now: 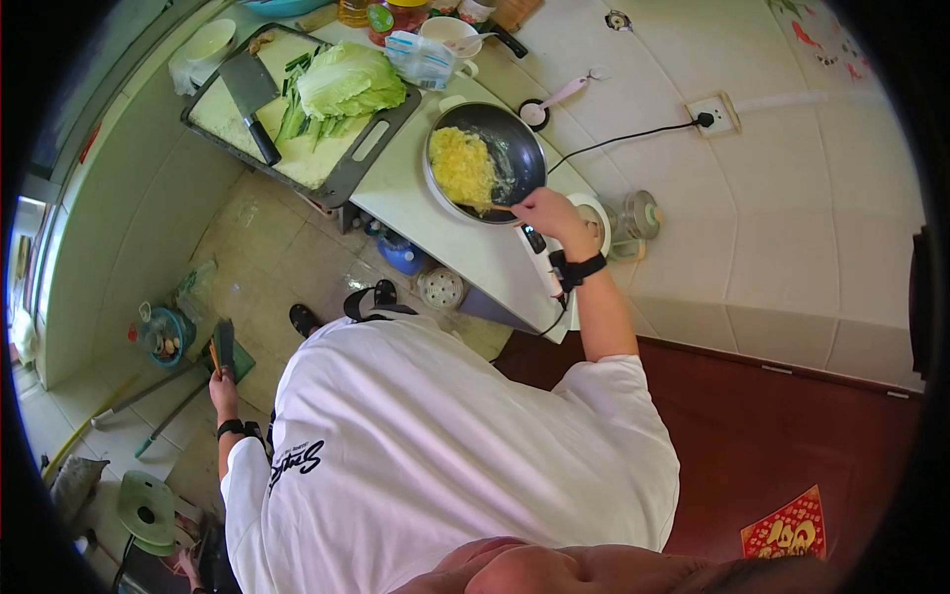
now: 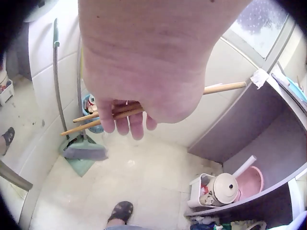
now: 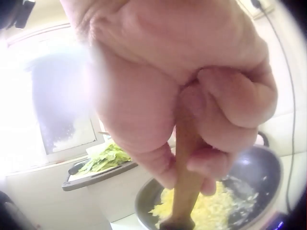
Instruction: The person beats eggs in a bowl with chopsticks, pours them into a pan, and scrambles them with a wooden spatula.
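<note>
My right hand (image 1: 556, 218) grips the wooden handle (image 3: 186, 167) of a utensil whose far end reaches into the dark round pan (image 1: 522, 148). Yellow scrambled egg (image 1: 462, 166) lies on the pan's left side, with whitish residue to its right. In the right wrist view the fingers of my right hand (image 3: 192, 91) curl round the handle above the egg. Low at my side, my left hand (image 1: 225, 392) holds a pair of wooden chopsticks (image 2: 129, 113); the left wrist view shows the fingers of this hand (image 2: 139, 91) bent over them.
Left of the pan, a board (image 1: 213, 117) bears cabbage (image 1: 351, 84) and a cleaver (image 1: 248, 91). A black cord (image 1: 623, 135) runs to the wall socket. A bowl (image 1: 450, 38) stands behind the pan. On the floor are a broom, a dustpan (image 2: 82, 163) and a blue bin (image 1: 168, 335).
</note>
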